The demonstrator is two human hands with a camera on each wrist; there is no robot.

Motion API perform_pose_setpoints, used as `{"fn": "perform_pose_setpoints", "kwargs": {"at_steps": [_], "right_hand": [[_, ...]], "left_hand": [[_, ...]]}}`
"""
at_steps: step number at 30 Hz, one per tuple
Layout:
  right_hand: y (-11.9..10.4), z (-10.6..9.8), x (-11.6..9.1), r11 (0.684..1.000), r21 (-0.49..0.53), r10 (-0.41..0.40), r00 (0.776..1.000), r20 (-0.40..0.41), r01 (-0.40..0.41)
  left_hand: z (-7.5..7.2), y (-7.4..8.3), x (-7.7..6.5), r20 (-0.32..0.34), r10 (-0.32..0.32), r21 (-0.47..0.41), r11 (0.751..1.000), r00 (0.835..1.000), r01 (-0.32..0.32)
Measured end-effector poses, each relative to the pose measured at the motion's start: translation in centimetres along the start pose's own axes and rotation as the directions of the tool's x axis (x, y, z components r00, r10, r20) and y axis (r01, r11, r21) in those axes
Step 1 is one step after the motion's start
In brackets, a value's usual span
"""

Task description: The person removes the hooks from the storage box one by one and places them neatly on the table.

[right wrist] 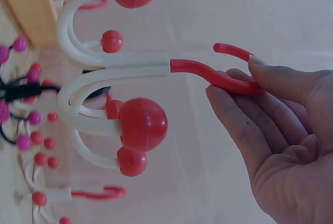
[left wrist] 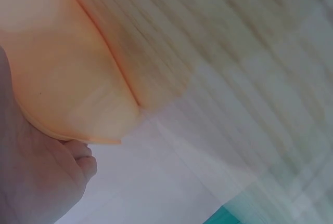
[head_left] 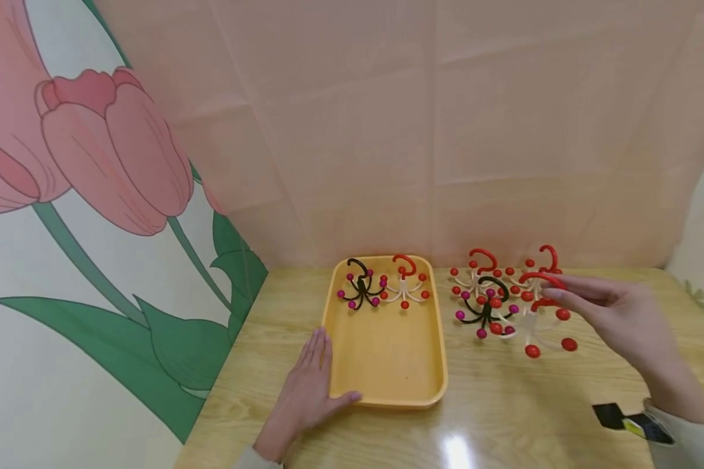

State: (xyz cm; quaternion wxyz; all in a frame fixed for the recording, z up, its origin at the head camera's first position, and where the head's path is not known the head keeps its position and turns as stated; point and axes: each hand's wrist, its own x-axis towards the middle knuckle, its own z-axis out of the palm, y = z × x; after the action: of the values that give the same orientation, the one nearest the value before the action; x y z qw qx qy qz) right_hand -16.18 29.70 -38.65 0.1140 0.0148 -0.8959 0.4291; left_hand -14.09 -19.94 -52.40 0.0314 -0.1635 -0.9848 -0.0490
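My right hand (head_left: 628, 319) pinches the red hook of a white multi-arm hook hanger (right wrist: 138, 63) between thumb and fingers. This hanger has curved arms tipped with red balls and hangs above the table, right of the yellow tray (head_left: 387, 358). My left hand (head_left: 308, 391) rests against the tray's near left corner, fingers straight along the side and thumb at the front rim. At the tray's far end stand a black hanger with magenta balls (head_left: 361, 286) and a white hanger with red balls (head_left: 403, 286).
Right of the tray, a black hanger (head_left: 487, 316) and white hangers with red hooks (head_left: 476, 283) stand close together on the wooden table (head_left: 493, 417), partly behind the held one. A pink cloth (head_left: 352, 130) hangs behind the table; a tulip-painted wall (head_left: 117, 150) is at the left.
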Motion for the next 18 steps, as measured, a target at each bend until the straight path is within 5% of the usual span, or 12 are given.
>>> {"fn": "perform_pose_setpoints", "kwargs": {"at_steps": [18], "right_hand": [[6.7, 0.2, 1.7, 0.989, 0.020, 0.149, 0.986, -0.071, -0.148]], "left_hand": [[0.1, -0.1, 0.1, 0.017, -0.006, 0.005, 1.000, 1.000, 0.006]]}}
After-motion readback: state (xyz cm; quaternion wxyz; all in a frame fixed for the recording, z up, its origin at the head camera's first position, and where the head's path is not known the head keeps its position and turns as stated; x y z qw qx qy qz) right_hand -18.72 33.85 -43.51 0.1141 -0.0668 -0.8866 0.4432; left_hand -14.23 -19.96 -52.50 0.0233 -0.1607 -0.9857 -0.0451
